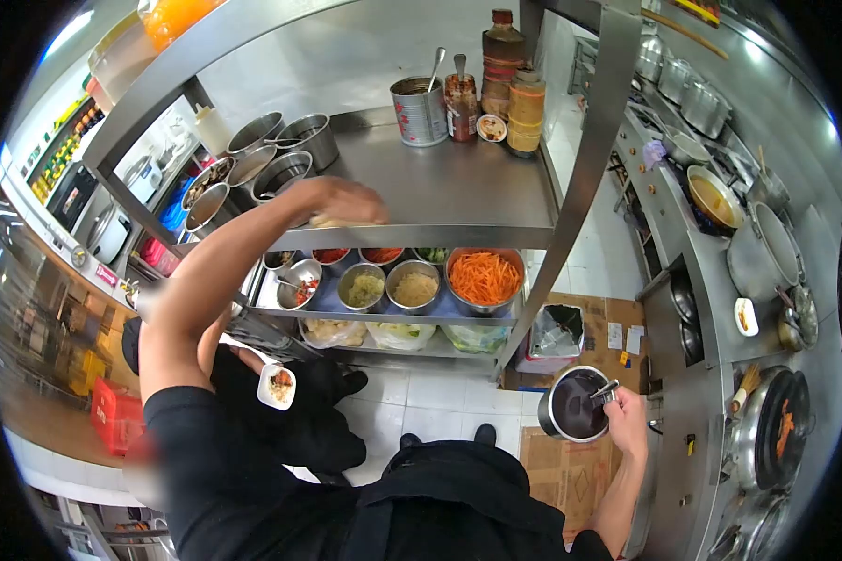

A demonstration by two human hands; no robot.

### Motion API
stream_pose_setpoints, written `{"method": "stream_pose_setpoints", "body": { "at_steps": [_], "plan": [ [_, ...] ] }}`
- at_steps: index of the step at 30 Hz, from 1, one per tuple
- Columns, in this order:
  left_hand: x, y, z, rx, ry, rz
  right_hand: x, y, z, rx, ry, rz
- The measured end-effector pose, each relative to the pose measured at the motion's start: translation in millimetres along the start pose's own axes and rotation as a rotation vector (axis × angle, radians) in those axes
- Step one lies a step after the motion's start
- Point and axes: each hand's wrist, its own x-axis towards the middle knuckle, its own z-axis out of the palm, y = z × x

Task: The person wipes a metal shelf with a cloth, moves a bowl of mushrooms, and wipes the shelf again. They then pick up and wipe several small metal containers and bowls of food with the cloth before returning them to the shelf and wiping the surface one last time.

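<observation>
Head camera: A kitchen worker in black stretches the left hand [346, 199] over the front edge of a steel shelf [458, 187], while the right hand [625, 421] grips a metal pot [546, 411] out to the side. Motion blurs the left hand, and whether its fingers are apart or together cannot be told. The right hand is clamped on the pot at its rim, beside a metal handle [605, 388]; dark liquid [573, 409] fills the inside. The pot hangs above cardboard [561, 477] on the floor, between the shelving and the cooking line [683, 337]. Metal containers [321, 140] crowd the shelf's left end; a tin can [422, 120], a jar [459, 117] and bottles stand at its right. One level down sit chopped foods, among them shredded carrot [483, 278]. At left, a co-worker's hand [247, 359] holds a small white bowl [270, 403] of food.
</observation>
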Motion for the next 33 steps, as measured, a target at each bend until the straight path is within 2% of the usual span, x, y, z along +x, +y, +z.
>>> {"method": "stream_pose_setpoints", "body": {
  "at_steps": [2, 4, 6, 8, 9, 12, 13, 15, 17, 20, 21, 22, 23, 24, 25, 27, 29, 31, 33],
  "plan": [
    [35.7, -13.3, 2.1, -0.132, -0.022, 0.173, 2.3, 0.3, 3.4, 0.021, 0.023, 0.063],
    [49.6, 47.1, -21.1, -0.457, -0.03, 0.007, 6.2, -8.1, 6.2, 0.035, 0.009, 0.055],
    [70.5, 68.0, -20.1, -0.643, 0.117, 0.06, 11.1, -11.3, 10.4, 0.041, -0.006, 0.053],
    [62.9, 94.5, -41.0, -0.769, 0.158, 0.386, 19.4, -9.6, 15.3, 0.106, -0.026, 0.048],
    [59.5, 99.2, -46.8, -0.774, 0.167, 0.384, 22.9, -16.2, 17.1, 0.099, -0.03, 0.041],
    [38.8, 108.4, -55.3, -0.897, 0.675, 0.408, 28.0, -32.4, 21.9, 0.135, -0.045, 0.113],
    [21.1, 114.1, -58.1, -0.872, 0.738, 0.401, 29.0, -30.7, 22.6, 0.174, -0.028, 0.14],
    [-14.9, 127.6, -57.2, -0.841, 0.674, 0.481, 25.7, -28.6, 21.6, 0.199, 0.005, 0.182],
    [-26.3, 133.0, -35.3, -0.616, 0.662, 0.54, 25.0, -26.8, 19.1, 0.311, 0.031, 0.187],
    [-17.5, 143.5, 29.5, -0.665, 0.535, 0.644, 17.4, -25.4, 15.4, 0.286, 0.081, 0.152],
    [-0.8, 148.7, 70.3, -0.824, 0.414, 0.617, 15.4, -29.2, 15.9, 0.296, 0.117, 0.131],
    [24.5, 155.0, 121.4, -0.861, 0.415, 0.58, 16.8, 0.7, 15.9, 0.3, 0.127, 0.107],
    [45.6, 160.7, 178.0, -0.698, 0.452, 0.497, 11.6, -5.3, 20.1, 0.303, 0.12, 0.108],
    [66.6, 163.8, 237.9, -0.279, 0.263, 0.371, 3.7, -19.9, 19.9, 0.281, 0.111, 0.156],
    [80.5, 154.4, 283.3, -0.281, 0.176, 0.433, 3.8, -34.0, 17.0, 0.255, 0.1, 0.19],
    [62.2, 145.4, 285.9, -0.362, 0.213, 0.384, 2.2, -36.9, 22.8, 0.253, 0.075, 0.18],
    [39.3, 138.0, 284.3, -0.524, 0.744, 0.409, -2.7, -25.6, 22.7, 0.292, 0.068, 0.197],
    [-5.4, 125.0, 241.2, -0.578, 0.853, 0.368, -1.1, -7.4, 24.1, 0.267, 0.037, 0.211],
    [-49.7, 103.5, 204.3, -0.513, 1.127, 0.345, -2.8, -12.0, 30.1, 0.317, 0.054, 0.262]
  ]
}}
